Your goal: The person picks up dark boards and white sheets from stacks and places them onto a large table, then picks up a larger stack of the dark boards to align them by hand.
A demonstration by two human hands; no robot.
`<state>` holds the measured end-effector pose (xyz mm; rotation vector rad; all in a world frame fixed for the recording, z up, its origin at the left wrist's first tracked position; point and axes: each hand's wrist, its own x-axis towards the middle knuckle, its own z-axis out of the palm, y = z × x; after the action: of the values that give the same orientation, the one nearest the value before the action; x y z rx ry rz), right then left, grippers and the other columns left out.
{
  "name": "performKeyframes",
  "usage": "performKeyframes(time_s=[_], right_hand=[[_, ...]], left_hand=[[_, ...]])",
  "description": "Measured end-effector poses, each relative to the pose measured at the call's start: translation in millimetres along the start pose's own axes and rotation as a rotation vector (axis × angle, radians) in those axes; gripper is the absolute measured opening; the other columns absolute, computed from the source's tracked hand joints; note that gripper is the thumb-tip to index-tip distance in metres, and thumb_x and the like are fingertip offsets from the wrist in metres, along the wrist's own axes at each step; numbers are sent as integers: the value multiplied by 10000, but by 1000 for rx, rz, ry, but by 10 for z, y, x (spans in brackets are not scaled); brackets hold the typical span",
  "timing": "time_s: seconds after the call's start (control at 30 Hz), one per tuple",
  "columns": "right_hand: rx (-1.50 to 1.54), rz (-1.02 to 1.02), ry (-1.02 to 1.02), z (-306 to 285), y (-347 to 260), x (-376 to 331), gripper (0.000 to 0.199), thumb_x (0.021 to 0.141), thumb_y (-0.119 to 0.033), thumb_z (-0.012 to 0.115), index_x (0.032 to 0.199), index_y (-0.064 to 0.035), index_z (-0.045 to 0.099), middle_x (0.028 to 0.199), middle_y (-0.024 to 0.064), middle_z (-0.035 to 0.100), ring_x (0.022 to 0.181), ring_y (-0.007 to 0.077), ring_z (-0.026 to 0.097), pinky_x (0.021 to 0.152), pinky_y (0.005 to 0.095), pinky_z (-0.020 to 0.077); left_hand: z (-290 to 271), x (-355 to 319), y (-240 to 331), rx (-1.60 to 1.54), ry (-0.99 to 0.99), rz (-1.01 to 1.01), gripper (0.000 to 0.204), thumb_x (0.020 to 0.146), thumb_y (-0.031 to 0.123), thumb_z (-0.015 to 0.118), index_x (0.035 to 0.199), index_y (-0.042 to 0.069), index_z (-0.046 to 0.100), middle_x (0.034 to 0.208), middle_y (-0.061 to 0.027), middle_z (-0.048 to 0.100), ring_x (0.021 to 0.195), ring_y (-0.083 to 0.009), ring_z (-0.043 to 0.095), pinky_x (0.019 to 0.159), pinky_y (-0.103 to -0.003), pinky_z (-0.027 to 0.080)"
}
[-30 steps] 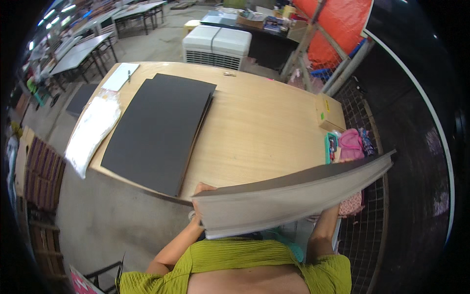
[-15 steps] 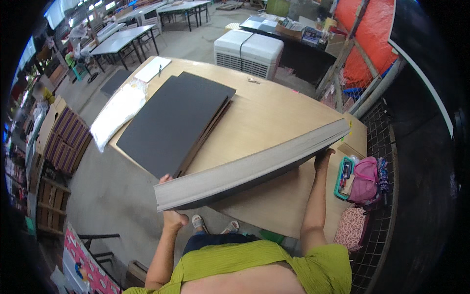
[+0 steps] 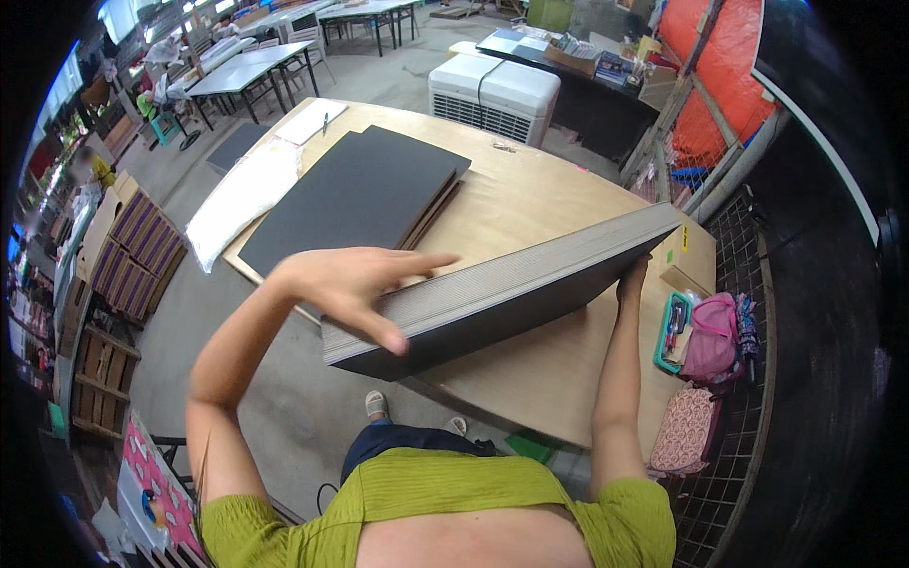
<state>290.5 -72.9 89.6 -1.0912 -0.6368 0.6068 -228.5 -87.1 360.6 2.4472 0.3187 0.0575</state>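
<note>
A thick stack of black boards [image 3: 502, 322] with pale grey edges stands tilted on the light wooden table [image 3: 540, 189], its long edge side facing up. My right hand [image 3: 635, 276] grips the stack at its far right end, the fingers partly hidden behind it. Over the near left end is my left hand [image 3: 346, 289], fingers spread and thumb stretched out across the top edges, not wrapped round the boards. Another pile of black boards [image 3: 355, 194] lies flat on the left part of the table, beyond my left hand.
White plastic wrapping [image 3: 241, 204] and a paper with a pen [image 3: 312, 121] lie at the table's left. At right sit a teal basket [image 3: 672, 331], a pink bag [image 3: 712, 336], a patterned pouch [image 3: 684, 431] and a cardboard box [image 3: 689, 257]. Behind stands a white air cooler [image 3: 495, 90].
My left hand has let go of the stack's left end and come up over its top edges, fingers spreading. The stack's left end has risen, showing more black face. My right hand keeps its hold.
</note>
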Motion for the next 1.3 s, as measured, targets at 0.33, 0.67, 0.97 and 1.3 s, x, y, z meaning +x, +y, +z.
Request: performKeyframes(time_s=[0.33,0.67,0.97,1.3], right_hand=[[-910,-771,-238,1603,-1853,-2559,701,654,-148,870,1279,-61,564,1318,153,511,1211,339,505,1015,428,446],[-984,-663,-323,1907,-1886,-2906,744,536,-41,864,1231,-207,657,1318,117,503,983,263,604,793,357,535],[-1049,-670,-297,2027,-1844,-2921,743,547,-17,850,1236,-224,665,1331,106,438,791,195,543,730,328,516],[-1095,-700,-307,2196,-1823,-2839,740,542,-43,863,1235,-212,663,1331,106,450,739,174,503,698,318,494]], left_hand=[[119,319,1,-105,-38,-2,889,850,356,702,1452,-50,188,1031,-361,600,941,-438,636,886,-426,487],[51,711,-632,-946,-460,-8,657,912,318,644,1432,37,357,1392,-202,445,1293,-270,452,806,-433,583],[18,786,-777,-948,-492,39,731,869,309,706,1433,31,333,1326,-197,482,1260,-267,483,766,-422,607],[-97,790,-940,-980,-508,23,673,856,275,735,1390,65,382,1368,-138,475,1234,-217,503,791,-397,595]])
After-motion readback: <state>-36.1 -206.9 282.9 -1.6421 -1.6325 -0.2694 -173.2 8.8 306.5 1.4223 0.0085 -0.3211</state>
